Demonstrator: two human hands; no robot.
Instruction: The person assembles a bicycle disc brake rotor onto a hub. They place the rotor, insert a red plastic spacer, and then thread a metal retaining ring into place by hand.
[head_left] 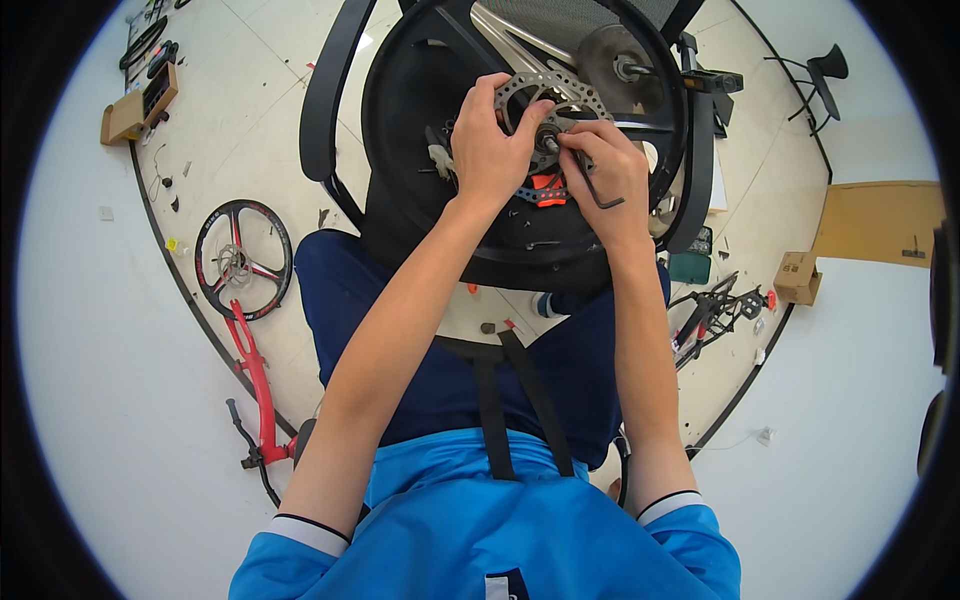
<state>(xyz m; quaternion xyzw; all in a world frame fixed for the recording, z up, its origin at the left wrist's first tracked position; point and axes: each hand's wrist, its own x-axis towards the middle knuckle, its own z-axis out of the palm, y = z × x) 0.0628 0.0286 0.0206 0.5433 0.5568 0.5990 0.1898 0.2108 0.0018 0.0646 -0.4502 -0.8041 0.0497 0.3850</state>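
Note:
A black spoked wheel (pixel 378 110) lies on an office chair's seat between my knees. Over its hub is a silver, perforated brake disc (pixel 528 92). My left hand (pixel 488 155) grips the disc's left side, with the thumb across its face near the axle (pixel 548 138). Pinched in the fingers of my right hand (pixel 612 180) is a dark L-shaped hex key (pixel 604 205), its bent end sticking out below the palm. Those fingertips are close to the hub; whether the key's other end sits in a bolt is hidden. An orange-red piece (pixel 549 190) shows beneath the disc.
Chair armrests (pixel 322 95) flank the wheel. On the floor to the left lie another wheel (pixel 284 262) and a red bike frame (pixel 262 395). Rightward are a dark frame assembly (pixel 708 315), a green case (pixel 690 266) and a cardboard box (pixel 798 278). Small parts are scattered about.

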